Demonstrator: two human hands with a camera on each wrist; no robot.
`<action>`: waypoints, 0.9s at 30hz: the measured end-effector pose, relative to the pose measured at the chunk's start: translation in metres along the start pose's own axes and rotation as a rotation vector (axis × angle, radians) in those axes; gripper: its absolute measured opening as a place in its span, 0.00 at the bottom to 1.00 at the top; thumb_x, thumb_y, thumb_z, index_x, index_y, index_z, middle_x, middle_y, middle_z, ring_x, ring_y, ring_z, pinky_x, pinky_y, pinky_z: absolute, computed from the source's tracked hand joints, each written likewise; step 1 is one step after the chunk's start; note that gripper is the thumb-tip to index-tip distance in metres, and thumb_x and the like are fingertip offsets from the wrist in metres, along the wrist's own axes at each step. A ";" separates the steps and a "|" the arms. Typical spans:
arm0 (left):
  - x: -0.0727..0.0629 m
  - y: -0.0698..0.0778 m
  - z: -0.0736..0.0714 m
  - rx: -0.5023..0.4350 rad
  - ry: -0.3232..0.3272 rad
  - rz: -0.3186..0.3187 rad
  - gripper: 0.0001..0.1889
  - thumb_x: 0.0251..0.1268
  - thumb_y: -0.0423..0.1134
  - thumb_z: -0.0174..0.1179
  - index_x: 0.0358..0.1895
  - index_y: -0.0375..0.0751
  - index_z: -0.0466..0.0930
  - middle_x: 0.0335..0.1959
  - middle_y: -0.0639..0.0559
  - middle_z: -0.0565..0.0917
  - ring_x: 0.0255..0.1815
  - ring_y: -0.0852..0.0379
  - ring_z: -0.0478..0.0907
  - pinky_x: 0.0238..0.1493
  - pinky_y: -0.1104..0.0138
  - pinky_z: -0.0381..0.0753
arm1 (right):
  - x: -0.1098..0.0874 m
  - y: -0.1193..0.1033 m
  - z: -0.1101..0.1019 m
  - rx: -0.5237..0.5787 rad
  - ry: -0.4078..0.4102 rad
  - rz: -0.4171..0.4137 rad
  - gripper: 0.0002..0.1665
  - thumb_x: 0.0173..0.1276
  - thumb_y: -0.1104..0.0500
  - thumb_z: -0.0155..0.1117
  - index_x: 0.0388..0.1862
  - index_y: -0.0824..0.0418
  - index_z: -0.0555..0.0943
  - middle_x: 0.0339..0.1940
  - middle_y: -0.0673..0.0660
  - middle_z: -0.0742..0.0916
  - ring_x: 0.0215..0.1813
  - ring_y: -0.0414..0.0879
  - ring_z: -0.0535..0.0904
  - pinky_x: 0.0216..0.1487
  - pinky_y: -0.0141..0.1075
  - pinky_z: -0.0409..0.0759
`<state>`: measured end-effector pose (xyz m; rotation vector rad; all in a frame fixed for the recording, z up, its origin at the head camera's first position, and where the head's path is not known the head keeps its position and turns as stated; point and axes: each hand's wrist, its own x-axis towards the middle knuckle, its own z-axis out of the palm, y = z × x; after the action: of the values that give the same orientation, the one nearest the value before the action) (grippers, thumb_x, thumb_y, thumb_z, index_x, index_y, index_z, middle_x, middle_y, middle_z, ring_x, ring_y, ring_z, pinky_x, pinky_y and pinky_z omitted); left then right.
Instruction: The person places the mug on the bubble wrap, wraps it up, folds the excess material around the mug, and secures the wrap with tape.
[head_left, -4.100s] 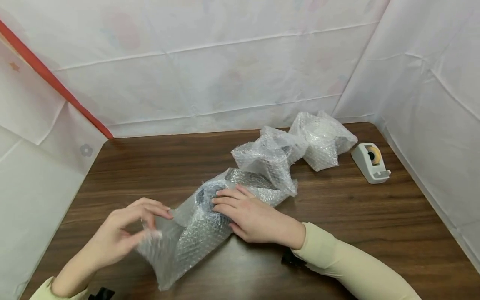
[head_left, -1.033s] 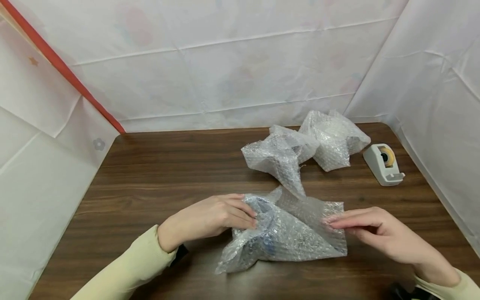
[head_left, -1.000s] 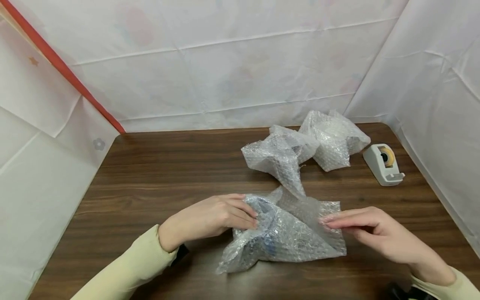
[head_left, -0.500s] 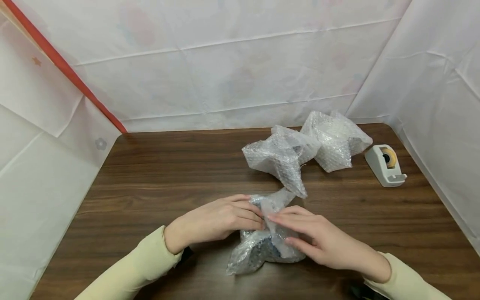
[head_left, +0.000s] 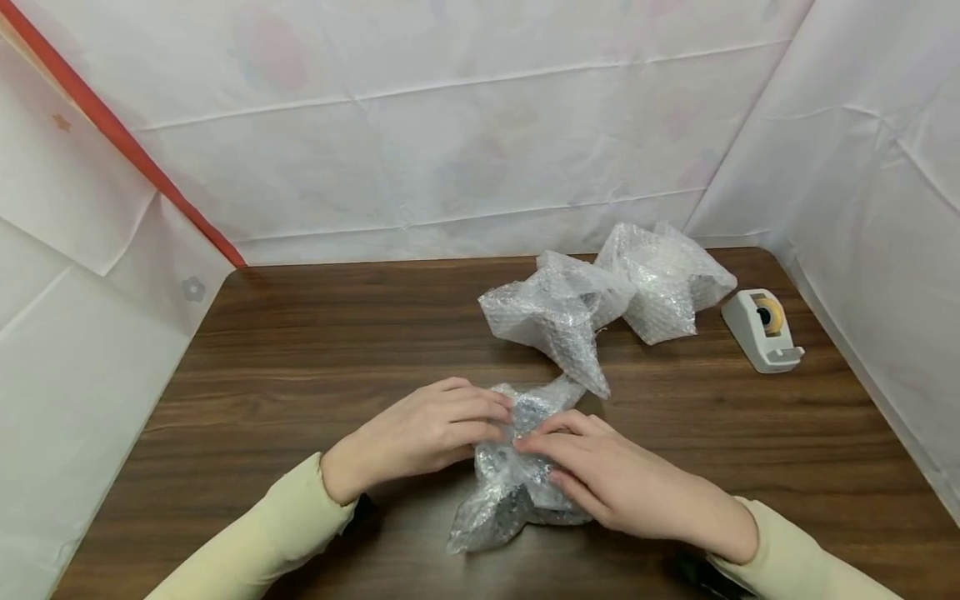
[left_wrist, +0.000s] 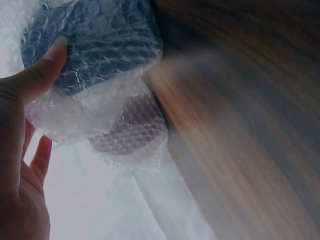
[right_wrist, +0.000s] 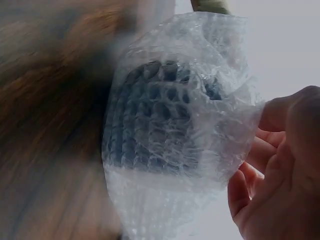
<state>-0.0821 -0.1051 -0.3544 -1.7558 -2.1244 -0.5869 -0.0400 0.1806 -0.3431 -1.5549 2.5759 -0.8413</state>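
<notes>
A dark blue object in bubble wrap (head_left: 504, 467) lies on the table in front of me; its kind is hidden by the wrap. In the left wrist view the dark blue object (left_wrist: 107, 42) shows through the bubbles, and in the right wrist view the wrap (right_wrist: 165, 115) bunches around it. My left hand (head_left: 423, 429) holds the bundle from the left, fingers over its top and thumb against its side. From the right, my right hand (head_left: 626, 479) presses the folded sheet down on top, with its thumb at the bundle's side. Both hands' fingertips nearly meet.
Two more bubble-wrapped bundles, a nearer one (head_left: 555, 312) and a farther one (head_left: 663, 279), sit at the back right. The nearer one's loose end reaches this bundle's far corner. A white tape dispenser (head_left: 762, 332) stands at the table's right. White cloth (head_left: 480, 125) walls the table.
The bundle was turned and shifted right. My left hand moved onto it, and my right hand brought the loose right end of the wrap over the top, where it now lies folded.
</notes>
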 end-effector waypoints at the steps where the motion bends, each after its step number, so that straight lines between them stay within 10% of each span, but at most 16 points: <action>1: 0.000 0.001 -0.001 0.011 -0.012 0.001 0.11 0.62 0.32 0.69 0.47 0.44 0.84 0.60 0.52 0.81 0.68 0.57 0.71 0.62 0.63 0.74 | 0.001 0.001 0.000 0.018 0.002 -0.004 0.24 0.76 0.60 0.57 0.69 0.50 0.72 0.62 0.44 0.78 0.64 0.40 0.70 0.60 0.41 0.74; 12: 0.001 0.003 -0.002 0.065 -0.038 0.023 0.06 0.68 0.35 0.64 0.45 0.46 0.86 0.48 0.57 0.85 0.60 0.59 0.76 0.57 0.64 0.75 | -0.019 0.023 -0.027 0.219 0.284 -0.034 0.28 0.62 0.71 0.67 0.62 0.60 0.78 0.57 0.54 0.84 0.57 0.45 0.80 0.59 0.32 0.76; 23: -0.002 0.018 -0.011 0.067 -0.076 -0.040 0.17 0.42 0.36 0.75 0.39 0.45 0.82 0.34 0.58 0.74 0.39 0.57 0.70 0.51 0.65 0.74 | -0.092 0.071 -0.087 -0.103 0.431 0.461 0.28 0.62 0.72 0.69 0.60 0.54 0.81 0.52 0.46 0.86 0.41 0.29 0.79 0.39 0.21 0.74; 27: -0.005 0.024 -0.013 0.087 -0.049 -0.114 0.17 0.40 0.36 0.76 0.38 0.44 0.81 0.32 0.57 0.72 0.35 0.57 0.67 0.41 0.67 0.73 | -0.120 0.093 -0.102 -0.194 0.467 0.654 0.23 0.66 0.68 0.68 0.60 0.59 0.81 0.49 0.56 0.86 0.37 0.18 0.71 0.34 0.21 0.70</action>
<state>-0.0576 -0.1116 -0.3429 -1.6269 -2.2599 -0.4771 -0.0845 0.3573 -0.3288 -0.4624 3.2520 -0.9644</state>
